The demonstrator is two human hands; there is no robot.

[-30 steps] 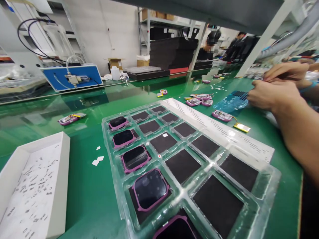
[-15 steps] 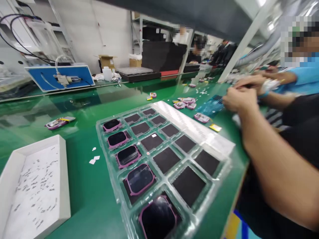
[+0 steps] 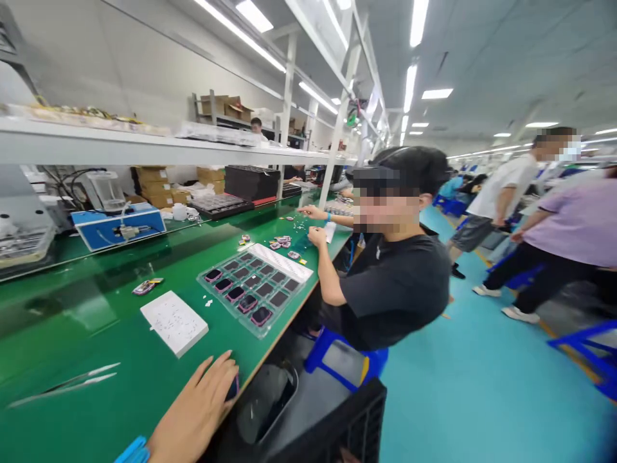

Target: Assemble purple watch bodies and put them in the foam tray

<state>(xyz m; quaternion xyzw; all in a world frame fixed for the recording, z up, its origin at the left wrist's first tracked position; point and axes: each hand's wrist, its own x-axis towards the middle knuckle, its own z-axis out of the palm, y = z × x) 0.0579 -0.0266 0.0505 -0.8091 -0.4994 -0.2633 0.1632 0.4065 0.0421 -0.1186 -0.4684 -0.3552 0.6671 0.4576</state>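
My left hand [image 3: 202,402], with a blue band [image 3: 132,450] at its wrist, is at the bench's front edge, palm down. Its fingers curl over a purple-framed watch screen [image 3: 233,388]; the thumb and most of that piece are hidden. A small blurred patch [image 3: 348,456] behind a black slatted object [image 3: 337,424] at the bottom edge may be my right hand; its fingers do not show. Farther along the bench lies a clear plastic tray [image 3: 267,316], its left column holding several purple-framed watch screens [image 3: 235,294].
A white box [image 3: 191,341] with tiny parts and tweezers [image 3: 67,384] lie on the green bench. A watch part [image 3: 144,287] sits farther left. A co-worker [image 3: 395,276] sits on a blue stool [image 3: 330,360] at right. Two people [image 3: 506,186] stand in the aisle.
The view has swung up and right, so the clear tray looks smaller and farther off. My left hand, the tweezers, the black slatted object and the aisle have come into view.
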